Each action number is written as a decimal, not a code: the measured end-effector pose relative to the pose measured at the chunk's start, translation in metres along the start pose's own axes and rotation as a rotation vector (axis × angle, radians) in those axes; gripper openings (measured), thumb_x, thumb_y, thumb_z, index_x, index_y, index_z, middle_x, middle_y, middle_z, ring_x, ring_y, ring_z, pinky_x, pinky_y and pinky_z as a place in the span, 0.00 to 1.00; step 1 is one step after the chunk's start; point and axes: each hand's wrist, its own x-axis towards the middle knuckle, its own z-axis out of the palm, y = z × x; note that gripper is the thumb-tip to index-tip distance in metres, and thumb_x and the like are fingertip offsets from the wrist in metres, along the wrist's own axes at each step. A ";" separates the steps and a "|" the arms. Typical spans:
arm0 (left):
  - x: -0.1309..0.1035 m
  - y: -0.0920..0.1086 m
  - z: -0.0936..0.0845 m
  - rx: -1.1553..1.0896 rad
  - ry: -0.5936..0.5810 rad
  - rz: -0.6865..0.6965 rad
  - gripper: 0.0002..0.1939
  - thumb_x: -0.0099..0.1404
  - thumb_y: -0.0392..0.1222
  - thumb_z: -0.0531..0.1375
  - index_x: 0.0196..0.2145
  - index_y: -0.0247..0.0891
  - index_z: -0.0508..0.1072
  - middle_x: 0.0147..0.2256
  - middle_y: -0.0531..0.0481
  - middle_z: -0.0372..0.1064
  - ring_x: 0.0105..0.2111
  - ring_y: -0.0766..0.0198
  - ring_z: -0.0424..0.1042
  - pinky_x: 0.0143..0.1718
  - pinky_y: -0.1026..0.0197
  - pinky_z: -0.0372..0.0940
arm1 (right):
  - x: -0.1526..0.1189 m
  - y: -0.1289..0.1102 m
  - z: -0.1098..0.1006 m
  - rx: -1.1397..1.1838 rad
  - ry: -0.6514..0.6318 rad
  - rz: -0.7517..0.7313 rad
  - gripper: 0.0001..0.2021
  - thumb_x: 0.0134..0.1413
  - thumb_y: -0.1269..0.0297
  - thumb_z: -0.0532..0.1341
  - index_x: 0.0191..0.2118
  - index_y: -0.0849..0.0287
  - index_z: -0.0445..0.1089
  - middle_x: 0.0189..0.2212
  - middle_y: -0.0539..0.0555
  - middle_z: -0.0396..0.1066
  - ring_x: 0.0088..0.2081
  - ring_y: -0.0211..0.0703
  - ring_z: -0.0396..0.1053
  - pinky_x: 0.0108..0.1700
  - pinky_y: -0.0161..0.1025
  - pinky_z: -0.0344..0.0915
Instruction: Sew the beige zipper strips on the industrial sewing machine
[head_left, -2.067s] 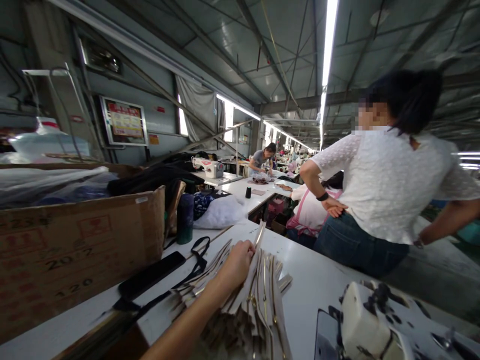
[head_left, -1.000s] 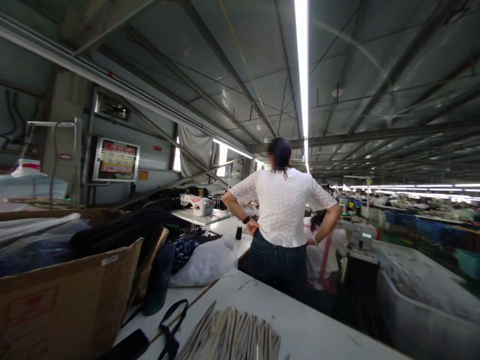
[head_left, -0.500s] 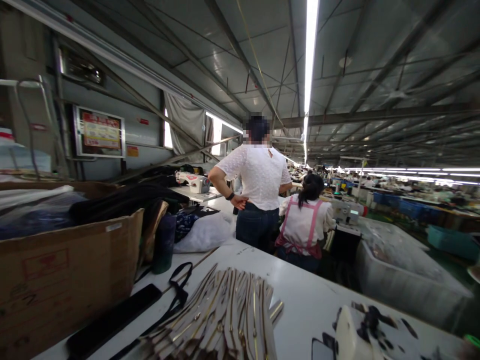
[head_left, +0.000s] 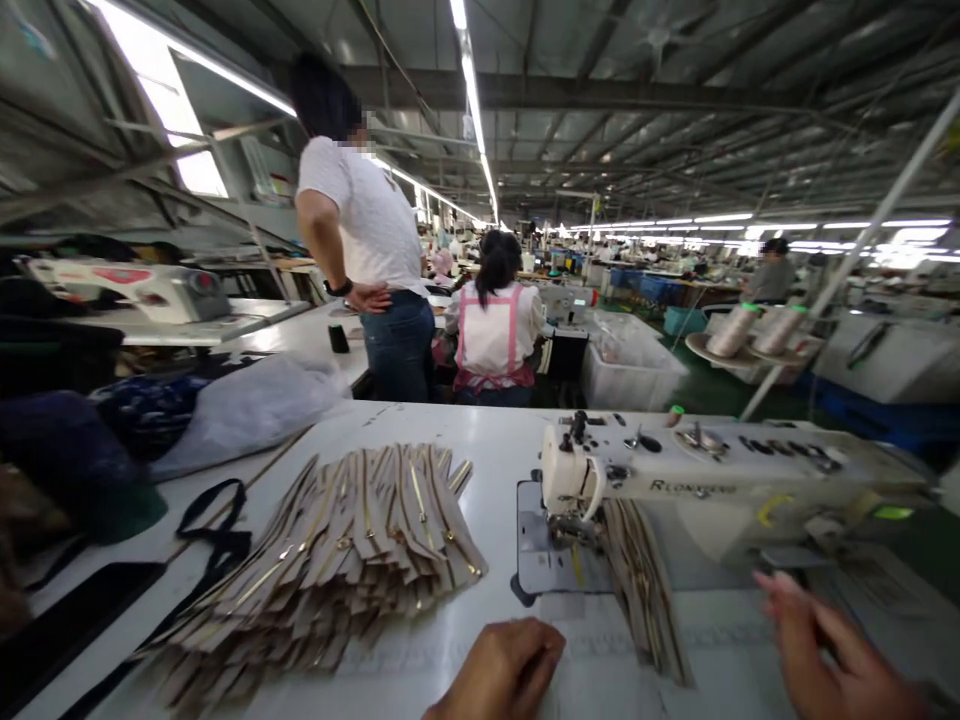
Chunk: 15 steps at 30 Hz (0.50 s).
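Observation:
My left hand (head_left: 504, 668) is at the front of the sewing table, fingers curled in and nothing showing from them. It lies between a large fanned pile of grey zippers (head_left: 375, 540) with gold teeth and a smaller bundle of zippers (head_left: 643, 580). That bundle runs under the arm of a white sewing machine (head_left: 675, 470) and down toward me. My right hand (head_left: 832, 650) is to the right of the bundle, below the machine arm, slightly blurred. Its thumb and fingers are apart, with nothing visible between them.
A black strap (head_left: 214, 530) and a dark flat object (head_left: 82, 620) lie at the left. Behind them is a white plastic bag (head_left: 255, 400). A standing person (head_left: 364, 220) and a seated person (head_left: 491, 330) are beyond the table. Thread cones (head_left: 735, 330) stand at right.
My view has swung right and down, bringing the sewing machine and both my hands into sight. The cardboard box has left the view. The standing person has turned somewhat to the right.

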 end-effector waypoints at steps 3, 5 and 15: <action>0.001 -0.007 0.011 -0.012 -0.119 -0.079 0.10 0.68 0.38 0.52 0.38 0.39 0.74 0.35 0.49 0.75 0.34 0.64 0.73 0.36 0.68 0.63 | 0.012 0.015 0.022 -0.108 -0.204 0.217 0.21 0.54 0.45 0.54 0.32 0.57 0.75 0.29 0.57 0.77 0.32 0.52 0.75 0.32 0.42 0.66; 0.001 -0.009 0.012 -0.029 -0.129 -0.126 0.11 0.69 0.39 0.51 0.37 0.39 0.74 0.35 0.49 0.75 0.35 0.64 0.73 0.37 0.67 0.63 | 0.009 0.023 0.045 -0.058 -0.389 0.281 0.22 0.52 0.44 0.53 0.31 0.56 0.75 0.31 0.59 0.78 0.34 0.53 0.75 0.34 0.42 0.67; -0.006 -0.010 0.006 -0.271 -0.162 -0.330 0.08 0.67 0.45 0.58 0.38 0.43 0.76 0.38 0.50 0.75 0.39 0.59 0.72 0.41 0.62 0.67 | -0.032 0.036 0.122 0.048 -0.532 0.289 0.18 0.52 0.44 0.54 0.22 0.47 0.71 0.25 0.56 0.75 0.32 0.53 0.75 0.34 0.45 0.70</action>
